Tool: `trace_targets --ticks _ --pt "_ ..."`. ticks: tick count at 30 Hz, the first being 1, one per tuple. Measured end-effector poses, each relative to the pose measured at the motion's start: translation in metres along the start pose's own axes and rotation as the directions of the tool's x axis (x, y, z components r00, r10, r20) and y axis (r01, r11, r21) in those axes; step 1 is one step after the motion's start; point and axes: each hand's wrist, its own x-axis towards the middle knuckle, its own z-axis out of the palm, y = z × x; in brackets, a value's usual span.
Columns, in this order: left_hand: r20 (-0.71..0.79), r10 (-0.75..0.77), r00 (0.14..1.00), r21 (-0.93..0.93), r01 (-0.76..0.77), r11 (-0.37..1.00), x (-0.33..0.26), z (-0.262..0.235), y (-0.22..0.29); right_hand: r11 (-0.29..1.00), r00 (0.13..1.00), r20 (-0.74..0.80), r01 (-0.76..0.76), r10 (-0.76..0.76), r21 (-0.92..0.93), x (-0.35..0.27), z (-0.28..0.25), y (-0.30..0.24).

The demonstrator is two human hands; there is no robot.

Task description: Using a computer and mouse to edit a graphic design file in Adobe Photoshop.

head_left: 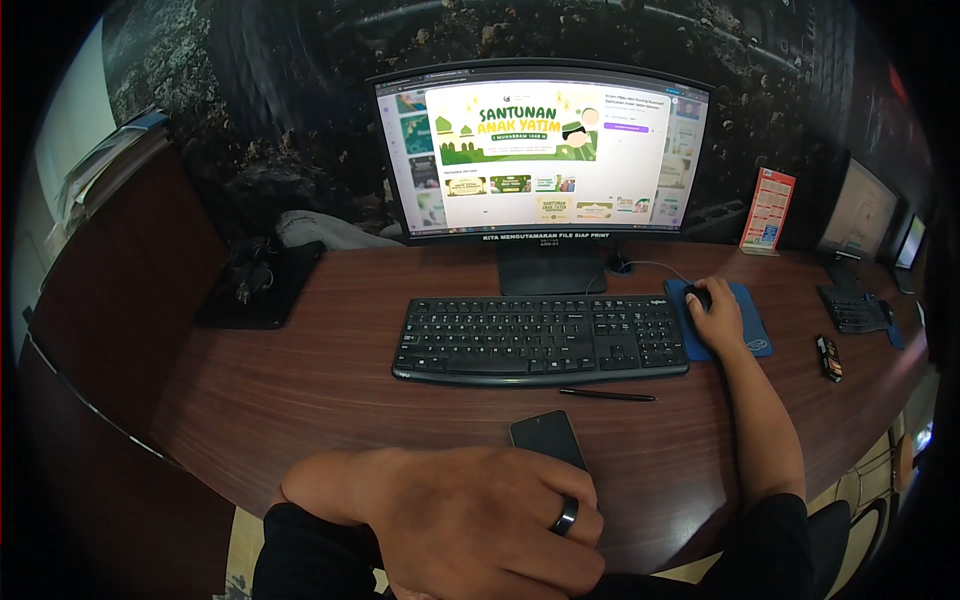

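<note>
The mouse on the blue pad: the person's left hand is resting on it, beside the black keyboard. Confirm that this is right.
Not quite. The head view shows the right hand on the mouse, not the left. The mouse does sit on the blue pad, beside the black keyboard. The left hand lies near the desk's front edge, close to a dark phone.

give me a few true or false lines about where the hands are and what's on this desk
1. The right hand rests on a mouse on a blue pad. True.
2. The left hand is typing on the keyboard. False: it lies near the desk's front edge, close to the camera, away from the keys.
3. A dark phone lies flat between the keyboard and the left hand. True.
4. The pen lies on top of the keyboard. False: it lies on the desk just in front of it.
5. The monitor is switched off. False: its screen is lit.
</note>
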Motion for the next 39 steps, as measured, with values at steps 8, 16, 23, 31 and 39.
trace_targets --ticks 8,16,23,31,39 --pt "-0.078 0.168 0.983 0.058 -0.164 0.985 0.007 0.004 -0.011 0.999 1.0 -0.02 -0.02 0.021 0.037 0.0 -0.001 -0.002" --pt "-0.089 0.159 0.983 0.06 -0.154 0.986 0.007 0.005 -0.01 0.999 0.999 -0.024 -0.021 0.022 0.037 0.0 -0.001 -0.002" --pt "0.032 0.09 0.995 0.025 -0.091 0.996 0.013 -0.006 -0.005 0.999 0.999 -0.006 -0.033 0.033 0.036 -0.001 -0.003 -0.004" --pt "-0.064 0.181 0.981 0.063 -0.177 0.982 0.007 0.004 -0.011 0.999 0.999 -0.038 -0.011 0.013 0.037 -0.001 -0.002 -0.005" --pt "0.071 0.07 0.995 0.047 -0.074 0.996 0.017 -0.01 -0.001 0.999 0.999 -0.016 -0.033 0.034 0.032 0.0 0.0 0.002"
